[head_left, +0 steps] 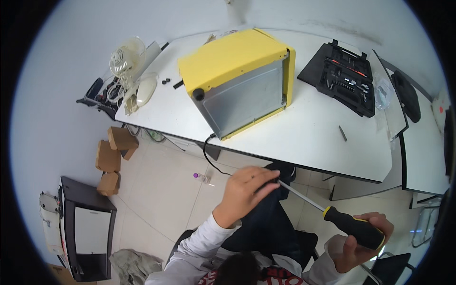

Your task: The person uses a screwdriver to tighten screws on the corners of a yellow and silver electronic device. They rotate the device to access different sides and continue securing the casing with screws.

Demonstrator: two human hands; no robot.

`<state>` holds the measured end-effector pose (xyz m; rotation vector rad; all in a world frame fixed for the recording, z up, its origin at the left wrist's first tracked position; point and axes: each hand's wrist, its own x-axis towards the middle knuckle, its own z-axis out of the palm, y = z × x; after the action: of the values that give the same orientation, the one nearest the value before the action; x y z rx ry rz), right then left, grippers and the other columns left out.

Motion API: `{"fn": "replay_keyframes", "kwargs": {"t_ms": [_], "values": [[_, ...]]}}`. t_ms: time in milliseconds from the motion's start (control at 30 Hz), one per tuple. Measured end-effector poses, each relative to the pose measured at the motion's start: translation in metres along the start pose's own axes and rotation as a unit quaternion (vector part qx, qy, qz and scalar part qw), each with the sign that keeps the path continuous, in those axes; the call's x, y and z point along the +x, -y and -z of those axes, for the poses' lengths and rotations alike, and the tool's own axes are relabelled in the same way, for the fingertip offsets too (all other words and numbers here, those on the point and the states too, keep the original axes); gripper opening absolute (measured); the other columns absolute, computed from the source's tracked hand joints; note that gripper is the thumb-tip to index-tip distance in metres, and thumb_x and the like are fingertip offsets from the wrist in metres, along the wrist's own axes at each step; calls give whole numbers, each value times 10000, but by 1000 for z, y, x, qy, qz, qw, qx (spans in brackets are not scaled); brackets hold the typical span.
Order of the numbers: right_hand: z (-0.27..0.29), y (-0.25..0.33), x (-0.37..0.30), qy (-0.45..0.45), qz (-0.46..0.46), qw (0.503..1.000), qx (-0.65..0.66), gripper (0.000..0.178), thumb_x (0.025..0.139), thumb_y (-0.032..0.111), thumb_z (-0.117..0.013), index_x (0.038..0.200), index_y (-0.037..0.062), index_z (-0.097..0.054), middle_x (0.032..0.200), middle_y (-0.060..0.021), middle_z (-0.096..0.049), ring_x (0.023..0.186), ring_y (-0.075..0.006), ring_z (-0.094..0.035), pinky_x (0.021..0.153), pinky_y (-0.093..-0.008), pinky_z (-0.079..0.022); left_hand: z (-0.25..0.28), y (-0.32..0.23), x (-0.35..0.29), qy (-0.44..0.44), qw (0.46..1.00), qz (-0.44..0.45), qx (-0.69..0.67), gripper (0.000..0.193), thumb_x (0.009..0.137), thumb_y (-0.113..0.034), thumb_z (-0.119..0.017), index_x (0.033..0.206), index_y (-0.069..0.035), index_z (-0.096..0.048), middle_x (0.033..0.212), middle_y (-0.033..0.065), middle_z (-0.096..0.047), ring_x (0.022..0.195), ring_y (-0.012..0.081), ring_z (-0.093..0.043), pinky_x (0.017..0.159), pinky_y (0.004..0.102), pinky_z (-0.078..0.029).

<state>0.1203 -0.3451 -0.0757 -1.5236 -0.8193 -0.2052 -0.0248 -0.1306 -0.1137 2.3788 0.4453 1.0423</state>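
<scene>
My right hand (pixel 363 237) is wrapped around the thick black-and-yellow handle of a screwdriver (pixel 349 224), whose metal shaft points up and left. At its tip, my left hand (pixel 247 192) pinches a small black piece (pixel 274 180), mostly hidden by the fingers; its kind cannot be made out. Beyond my hands a yellow box-shaped appliance (pixel 232 59) lies tipped on the white table, its grey metal panel facing me. One round black foot (pixel 198 94) shows at its corner. A black power cord (pixel 207 153) runs from it down behind my left hand.
An opened black tool case (pixel 346 80) with bits and sockets lies on the white table (pixel 313 137), right. A small dark bit (pixel 343 133) lies nearer. Small black pieces (pixel 166 81) and a white fan (pixel 127 57) are left. A purple-capped bottle (pixel 201 177) stands on the floor.
</scene>
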Motion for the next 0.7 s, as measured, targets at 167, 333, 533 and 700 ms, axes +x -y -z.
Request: {"fn": "replay_keyframes", "kwargs": {"t_ms": [167,333,533,700], "values": [[-1,-10,-11,-6,-110,994,-17,506,707,347,-754,1029,75,-473,800,-63,-506,663,-152,-556,657,-257,-470,-19,-5,-65,139,957,183,-178,346,739,-102,-772,1069,-58,-680,892,88,-666,784,207,-646,699,285,-510],[5,-14,-16,44,-203,978,-12,426,687,233,-723,995,62,-484,884,-56,-459,752,-148,-503,715,-264,-441,-20,-10,-109,174,922,249,-239,338,802,-18,-689,1136,-63,-654,1011,114,-684,875,212,-669,773,289,-522],[-1,-13,-14,69,-176,982,-8,394,718,207,-710,1001,51,-486,925,-50,-448,793,-139,-461,758,-251,-386,-15,-11,-113,174,945,197,-197,280,796,-55,-708,1075,-54,-675,966,117,-695,833,256,-682,732,305,-536],[6,-18,-9,71,-182,980,36,392,762,273,-716,992,59,-482,881,-39,-460,766,-123,-459,719,-238,-384,-13,-13,-114,215,932,172,-235,225,803,-84,-704,1024,-39,-696,941,122,-703,780,259,-690,687,301,-546]]}}
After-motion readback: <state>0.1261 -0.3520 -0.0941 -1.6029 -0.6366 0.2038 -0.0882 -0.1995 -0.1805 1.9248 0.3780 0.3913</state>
